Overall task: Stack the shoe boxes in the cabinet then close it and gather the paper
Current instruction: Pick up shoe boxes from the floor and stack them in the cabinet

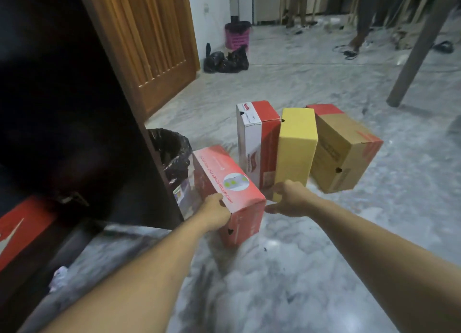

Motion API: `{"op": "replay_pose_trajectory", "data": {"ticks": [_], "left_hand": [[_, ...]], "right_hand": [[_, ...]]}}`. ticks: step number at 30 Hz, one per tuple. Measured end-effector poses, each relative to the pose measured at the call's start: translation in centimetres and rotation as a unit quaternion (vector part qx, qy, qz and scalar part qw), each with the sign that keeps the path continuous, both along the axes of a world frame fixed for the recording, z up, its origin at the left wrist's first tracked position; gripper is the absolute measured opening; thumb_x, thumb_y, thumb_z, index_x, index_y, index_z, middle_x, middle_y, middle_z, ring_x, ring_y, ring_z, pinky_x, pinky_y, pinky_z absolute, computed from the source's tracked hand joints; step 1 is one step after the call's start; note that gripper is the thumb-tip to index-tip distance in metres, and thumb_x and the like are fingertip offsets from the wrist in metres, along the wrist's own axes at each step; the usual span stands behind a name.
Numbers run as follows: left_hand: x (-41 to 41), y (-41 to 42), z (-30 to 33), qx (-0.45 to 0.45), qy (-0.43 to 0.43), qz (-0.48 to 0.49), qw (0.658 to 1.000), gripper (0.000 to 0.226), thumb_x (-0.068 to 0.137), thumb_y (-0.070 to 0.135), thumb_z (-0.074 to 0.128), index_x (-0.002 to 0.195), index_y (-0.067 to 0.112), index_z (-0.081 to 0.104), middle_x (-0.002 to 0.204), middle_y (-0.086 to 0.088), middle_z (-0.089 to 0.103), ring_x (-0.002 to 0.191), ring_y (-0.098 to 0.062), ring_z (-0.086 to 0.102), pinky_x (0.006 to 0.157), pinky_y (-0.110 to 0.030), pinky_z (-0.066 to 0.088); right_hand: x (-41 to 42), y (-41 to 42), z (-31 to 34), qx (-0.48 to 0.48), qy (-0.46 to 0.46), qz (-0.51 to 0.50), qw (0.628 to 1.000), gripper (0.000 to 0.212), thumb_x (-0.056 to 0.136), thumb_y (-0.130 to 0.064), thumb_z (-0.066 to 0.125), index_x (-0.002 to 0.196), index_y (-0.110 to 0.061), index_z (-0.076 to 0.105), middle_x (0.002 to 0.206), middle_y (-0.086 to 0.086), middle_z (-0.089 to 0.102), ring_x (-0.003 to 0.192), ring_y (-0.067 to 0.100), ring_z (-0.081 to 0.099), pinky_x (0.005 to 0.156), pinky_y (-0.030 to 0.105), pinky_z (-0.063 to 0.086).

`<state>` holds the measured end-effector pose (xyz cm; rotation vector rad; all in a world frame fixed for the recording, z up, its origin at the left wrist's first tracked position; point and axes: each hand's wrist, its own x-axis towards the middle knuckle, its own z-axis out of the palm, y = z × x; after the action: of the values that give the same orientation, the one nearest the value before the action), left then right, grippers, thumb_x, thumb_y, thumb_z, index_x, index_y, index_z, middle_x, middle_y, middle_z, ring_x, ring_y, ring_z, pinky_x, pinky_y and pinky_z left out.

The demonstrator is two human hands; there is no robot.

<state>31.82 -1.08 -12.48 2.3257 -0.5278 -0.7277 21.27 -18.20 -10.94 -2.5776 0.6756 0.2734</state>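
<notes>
A red shoe box (228,190) stands on the marble floor (299,270) just beside the edge of the dark cabinet door (139,123). The left hand (215,211) grips the near left top corner of this box, thumb on the top face and fingers wrapped down its left side. The right hand (290,199) sits by the box's right edge, thumb pointing toward it; its fingers curl around the near lower end of a yellow box (296,150), though how firmly it holds is hard to tell.

The yellow box stands on its side between a red and white box (257,143) on its left and a brown cardboard box (344,150) with red ends on its right; the three sit close together, touching or nearly so. Behind the red shoe box, against the cabinet door, stands a small bin lined with a black bag (172,150).

Inside the dark cabinet, at lower left, part of another red box (22,233) shows. A crumpled bit of paper (58,278) lies on the floor beside the cabinet's base. Farther off are a wooden door (154,43), black rubbish bags (225,59) and a pink bucket (237,36).
</notes>
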Motion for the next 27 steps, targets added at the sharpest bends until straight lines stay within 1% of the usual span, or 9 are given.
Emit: {"op": "replay_pose_trajectory", "data": {"ticks": [2,4,6,8,11,14,18,22,27], "left_hand": [[1.0,-0.3,-0.7,-0.015,-0.012,0.022,1.000,0.046,0.089,0.001,0.049,0.133,0.013,0.052,0.109,-0.001,0.053,0.093,-0.021,0.055,0.066,-0.025,0.046],[2.3,-0.2,-1.7,-0.006,-0.019,0.037,0.999,0.052,0.088,0.003,0.046,0.139,0.016,0.048,0.126,-0.003,0.054,0.106,-0.024,0.057,0.080,-0.027,0.051],[3.5,0.1,-2.2,0.001,-0.018,0.050,0.999,0.056,0.087,0.006,0.044,0.142,0.017,0.045,0.144,-0.005,0.048,0.120,-0.027,0.053,0.095,-0.032,0.048],[4.3,0.4,-2.5,0.005,-0.022,0.063,0.998,0.055,0.088,0.008,0.044,0.142,0.017,0.044,0.146,-0.005,0.046,0.123,-0.026,0.051,0.090,-0.027,0.046],[5.4,0.6,-3.1,0.003,-0.021,0.083,0.996,0.048,0.087,0.011,0.045,0.134,0.019,0.053,0.135,-0.010,0.056,0.117,-0.031,0.056,0.087,-0.033,0.049],[5.9,0.8,-3.5,0.000,-0.024,0.076,0.997,0.032,0.079,0.013,0.045,0.104,0.015,0.064,0.113,-0.007,0.064,0.105,-0.031,0.057,0.077,-0.030,0.043],[6.0,0.8,-4.2,0.010,-0.034,0.090,0.995,0.044,0.086,0.011,0.047,0.130,0.014,0.050,0.119,-0.007,0.058,0.113,-0.032,0.054,0.090,-0.036,0.046],[5.1,1.2,-4.6,-0.006,0.000,0.087,0.996,0.058,0.073,0.019,0.055,0.129,0.019,0.043,0.123,-0.003,0.057,0.113,-0.028,0.054,0.095,-0.038,0.047],[4.1,1.7,-6.5,0.019,0.038,0.117,0.992,0.084,0.072,0.026,0.072,0.141,0.016,0.025,0.142,-0.006,0.040,0.128,-0.029,0.044,0.102,-0.042,0.043]], "right_hand": [[1.9,1.0,-1.8,0.029,-0.012,-0.019,0.999,0.046,0.072,-0.046,0.075,0.110,-0.020,0.069,0.107,0.004,0.068,0.102,0.027,0.064,0.080,0.030,0.052],[3.5,2.1,-3.6,0.052,-0.016,-0.045,0.997,0.072,0.057,-0.057,0.077,0.116,-0.019,0.060,0.110,0.003,0.064,0.101,0.025,0.062,0.084,0.035,0.054],[5.0,3.4,-5.2,0.060,-0.018,-0.063,0.996,0.107,0.043,-0.070,0.074,0.132,-0.019,0.045,0.125,0.006,0.053,0.114,0.029,0.055,0.095,0.041,0.050],[5.8,4.6,-6.6,0.064,-0.025,-0.101,0.993,0.122,0.041,-0.075,0.075,0.140,-0.017,0.032,0.132,0.008,0.041,0.126,0.033,0.045,0.101,0.047,0.045],[5.9,5.5,-8.0,0.042,-0.068,-0.153,0.985,0.112,0.049,-0.071,0.075,0.137,-0.018,0.031,0.130,0.008,0.040,0.126,0.034,0.043,0.097,0.049,0.047],[5.4,4.8,-8.3,0.022,-0.070,-0.158,0.985,0.099,0.056,-0.061,0.075,0.134,-0.018,0.032,0.128,0.007,0.040,0.123,0.033,0.045,0.094,0.046,0.048],[3.3,1.2,-7.7,0.056,-0.035,-0.136,0.989,0.097,0.053,-0.053,0.082,0.132,-0.017,0.037,0.127,0.008,0.045,0.114,0.028,0.052,0.092,0.038,0.048],[-0.9,-2.6,-6.1,0.123,0.006,-0.128,0.984,0.081,0.061,-0.032,0.083,0.131,-0.021,0.043,0.116,0.003,0.053,0.089,0.019,0.055,0.057,0.022,0.050],[-6.3,-7.0,-5.4,0.254,0.043,-0.141,0.956,0.083,0.054,-0.017,0.083,0.129,-0.032,0.049,0.127,-0.003,0.050,0.107,0.022,0.058,0.082,0.048,0.059]]}}
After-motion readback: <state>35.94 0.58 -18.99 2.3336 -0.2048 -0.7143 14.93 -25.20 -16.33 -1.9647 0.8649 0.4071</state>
